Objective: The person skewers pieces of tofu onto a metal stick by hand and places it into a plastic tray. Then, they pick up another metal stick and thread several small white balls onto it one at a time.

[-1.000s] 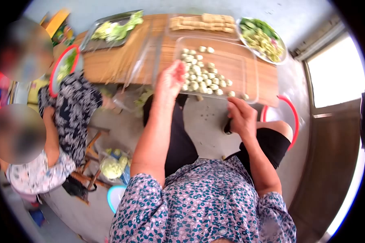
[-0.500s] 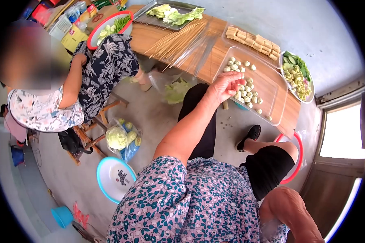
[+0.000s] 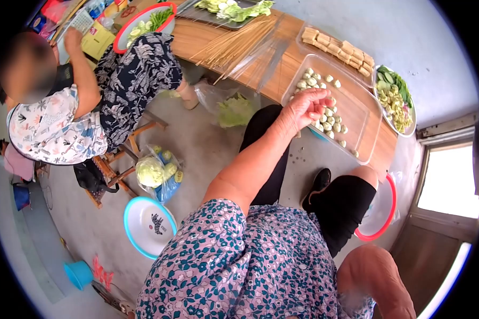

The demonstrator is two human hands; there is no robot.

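Note:
My left hand point(image 3: 306, 110) is over the near left part of a clear plastic tray point(image 3: 363, 125), its fingers bent and gathered. Whatever they may hold is hidden or too small to make out. Around and under it, several small, round, pale-green speckled pieces point(image 3: 330, 126) lie in the tray, resembling quail eggs. My right arm point(image 3: 375, 276) is folded down at the lower right, and its hand is outside the picture.
Thin wooden skewers point(image 3: 239, 45) lie on the table point(image 3: 189, 45), left of the tray. Tan block-shaped pieces point(image 3: 338, 50) and a plate of greens point(image 3: 396, 101) stand beyond. A co-worker point(image 3: 53, 127) sits at left. Basins point(image 3: 149, 226) and bagged cabbage point(image 3: 151, 171) rest on the floor.
The co-worker's arm has lifted from the lap toward the crate at the upper left. My left hand stays over the tray, its fingers more drawn in. My right leg has shifted left.

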